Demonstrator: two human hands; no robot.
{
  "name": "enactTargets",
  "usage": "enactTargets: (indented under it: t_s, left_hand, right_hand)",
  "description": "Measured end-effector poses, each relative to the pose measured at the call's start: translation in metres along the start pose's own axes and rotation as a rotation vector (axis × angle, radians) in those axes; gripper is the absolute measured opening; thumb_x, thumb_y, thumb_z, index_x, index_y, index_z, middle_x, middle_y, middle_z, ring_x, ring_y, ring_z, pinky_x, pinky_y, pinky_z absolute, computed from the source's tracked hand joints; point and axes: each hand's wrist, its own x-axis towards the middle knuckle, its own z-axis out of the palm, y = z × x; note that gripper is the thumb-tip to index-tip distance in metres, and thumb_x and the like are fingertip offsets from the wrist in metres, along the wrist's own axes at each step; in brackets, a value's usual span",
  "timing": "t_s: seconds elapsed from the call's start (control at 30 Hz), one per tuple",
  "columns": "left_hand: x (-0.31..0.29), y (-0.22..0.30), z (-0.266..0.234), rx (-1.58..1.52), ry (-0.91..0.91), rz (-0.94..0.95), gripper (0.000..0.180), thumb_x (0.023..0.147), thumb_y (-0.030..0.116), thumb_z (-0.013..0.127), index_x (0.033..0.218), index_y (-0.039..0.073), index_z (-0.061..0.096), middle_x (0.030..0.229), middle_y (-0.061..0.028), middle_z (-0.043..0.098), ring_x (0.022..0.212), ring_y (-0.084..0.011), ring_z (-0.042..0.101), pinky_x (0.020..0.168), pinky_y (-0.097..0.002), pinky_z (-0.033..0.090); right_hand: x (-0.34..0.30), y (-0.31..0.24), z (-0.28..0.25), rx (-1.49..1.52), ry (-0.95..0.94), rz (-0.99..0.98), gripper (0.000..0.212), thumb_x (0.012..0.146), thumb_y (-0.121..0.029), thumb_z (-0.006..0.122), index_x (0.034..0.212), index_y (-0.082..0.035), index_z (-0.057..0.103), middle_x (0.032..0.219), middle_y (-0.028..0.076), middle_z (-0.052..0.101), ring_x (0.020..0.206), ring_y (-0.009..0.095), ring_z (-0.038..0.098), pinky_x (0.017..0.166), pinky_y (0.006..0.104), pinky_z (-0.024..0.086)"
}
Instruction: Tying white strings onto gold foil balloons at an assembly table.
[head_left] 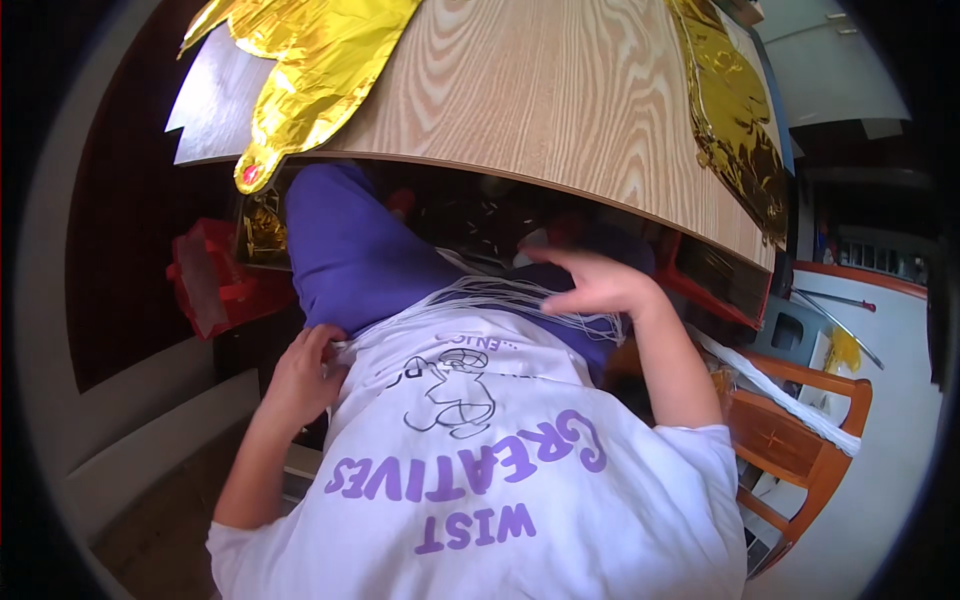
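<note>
A bundle of thin white strings (480,293) lies in loose loops across my lap, over the purple trousers (345,245) and the hem of my white shirt. At the left end of the bundle, by my hip, my left hand (308,368) is closed with its fingers curled round the strings; its fingertips are partly hidden. My right hand (600,283) hovers over the right part of the bundle, thumb and fingers spread apart, the fingertips slightly blurred. Nothing shows between those fingers.
A wood-grain table (530,90) stands ahead, its edge above my knees. A gold foil balloon (310,80) overhangs it at left, and more gold foil (735,110) lies at right. A red bag (225,280) is at left. A wooden chair (800,435) bears a white string bundle (780,390).
</note>
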Motion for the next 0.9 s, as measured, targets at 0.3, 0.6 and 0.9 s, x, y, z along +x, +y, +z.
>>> enactTargets:
  t_s: [0.3, 0.6, 0.9]
  left_hand:
    - [-0.007, -0.029, 0.041, 0.037, 0.401, 0.318, 0.045, 0.066, 0.004, 0.075, 0.107, 0.008, 0.059, 0.112, -0.0151, 0.055, 0.103, -0.0353, 0.053, 0.089, -0.0449, 0.043]
    - [0.047, 0.022, 0.002, 0.194, 0.044, 0.659, 0.031, 0.07, 0.003, 0.066, 0.101, 0.004, 0.065, 0.12, -0.013, 0.058, 0.113, -0.0359, 0.052, 0.098, -0.0472, 0.039]
    - [0.043, -0.027, -0.091, -0.414, -0.072, -0.015, 0.009, 0.085, -0.002, 0.06, 0.094, -0.001, 0.063, 0.081, 0.0006, 0.061, 0.075, -0.0066, 0.056, 0.064, -0.0236, 0.046]
  right_hand:
    - [-0.076, 0.045, 0.073, 0.424, 0.385, 0.018, 0.02, 0.089, -0.009, 0.061, 0.107, -0.004, 0.052, 0.097, 0.014, 0.066, 0.093, 0.025, 0.065, 0.084, 0.0348, 0.05]
    - [-0.139, -0.03, -0.034, 1.049, 0.864, -0.349, 0.012, 0.099, -0.014, 0.051, 0.109, -0.007, 0.049, 0.064, -0.001, 0.046, 0.049, 0.006, 0.035, 0.047, 0.02, 0.029]
    - [-0.16, 0.004, 0.001, 0.732, 0.791, 0.058, 0.007, 0.095, -0.012, 0.056, 0.099, -0.007, 0.053, 0.071, -0.002, 0.054, 0.061, 0.003, 0.046, 0.054, 0.0178, 0.035]
